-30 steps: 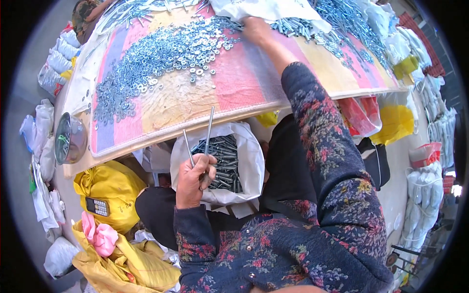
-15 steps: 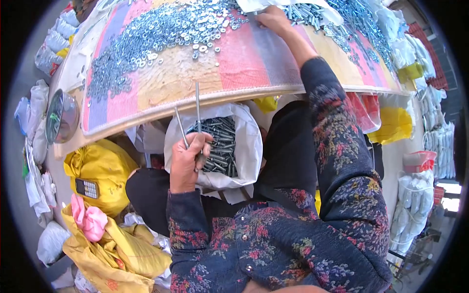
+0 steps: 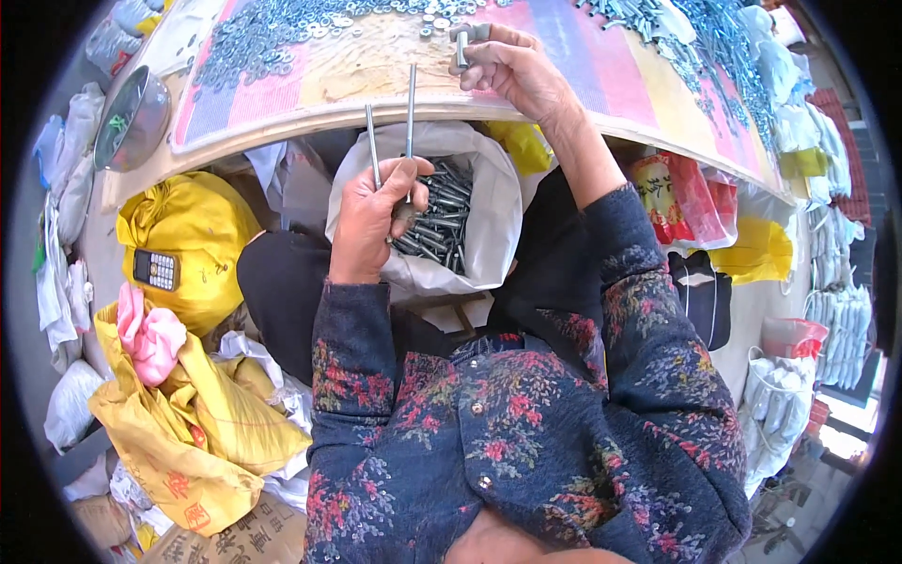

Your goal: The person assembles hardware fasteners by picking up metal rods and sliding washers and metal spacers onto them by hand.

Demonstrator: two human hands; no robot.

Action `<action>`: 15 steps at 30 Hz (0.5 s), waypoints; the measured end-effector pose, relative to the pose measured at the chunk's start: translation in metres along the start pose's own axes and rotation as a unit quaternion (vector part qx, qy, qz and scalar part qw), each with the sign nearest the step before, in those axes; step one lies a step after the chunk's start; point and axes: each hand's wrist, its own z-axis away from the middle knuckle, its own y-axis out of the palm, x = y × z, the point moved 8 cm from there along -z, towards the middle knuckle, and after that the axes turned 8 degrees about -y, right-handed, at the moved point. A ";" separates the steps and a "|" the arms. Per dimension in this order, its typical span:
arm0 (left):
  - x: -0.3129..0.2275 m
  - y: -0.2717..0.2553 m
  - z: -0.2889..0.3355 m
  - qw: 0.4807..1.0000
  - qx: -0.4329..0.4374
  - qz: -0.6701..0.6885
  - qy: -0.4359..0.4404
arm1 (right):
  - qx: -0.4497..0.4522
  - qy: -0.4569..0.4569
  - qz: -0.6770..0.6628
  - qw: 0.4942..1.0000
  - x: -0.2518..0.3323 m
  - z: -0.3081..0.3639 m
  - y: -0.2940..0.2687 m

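Note:
My left hand (image 3: 376, 221) is closed around two thin metal rods (image 3: 411, 113) that stick up apart from each other. It hovers above a white sack (image 3: 495, 188) standing between my legs. Dark metal bolts (image 3: 443, 221) fill the sack. Over the table's near edge, my right hand (image 3: 526, 80) pinches a short shiny metal sleeve (image 3: 461, 52) between thumb and fingers. Whether more pieces sit inside that hand I cannot tell. The sleeve is right of the rod tips and apart from them.
Washers (image 3: 249, 47) lie heaped on the striped tabletop (image 3: 470, 99), with small metal tubes (image 3: 625, 14) farther right. A bowl (image 3: 133, 117) stands at the left corner. Yellow bags, one bearing a phone (image 3: 156, 270), flank my left leg. Red and yellow bags hang under the table's right side.
My right hand has come back from the far tube pile toward the near edge, now with a metal sleeve. The left hand still grips the rods. The view has shifted.

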 end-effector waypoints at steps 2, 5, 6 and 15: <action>-0.001 -0.002 0.003 1.000 0.001 -0.002 0.002 | -0.033 -0.040 0.013 0.999 0.006 0.002 0.003; -0.002 -0.005 0.007 1.000 -0.002 -0.019 0.000 | -0.045 -0.079 0.057 0.994 0.006 0.002 0.001; -0.003 -0.007 0.009 1.000 -0.002 -0.019 0.001 | -0.044 -0.079 0.057 0.994 0.007 0.002 0.009; -0.024 -0.043 0.012 0.992 -0.103 0.022 0.066 | 0.128 0.064 0.198 0.970 -0.045 0.010 0.102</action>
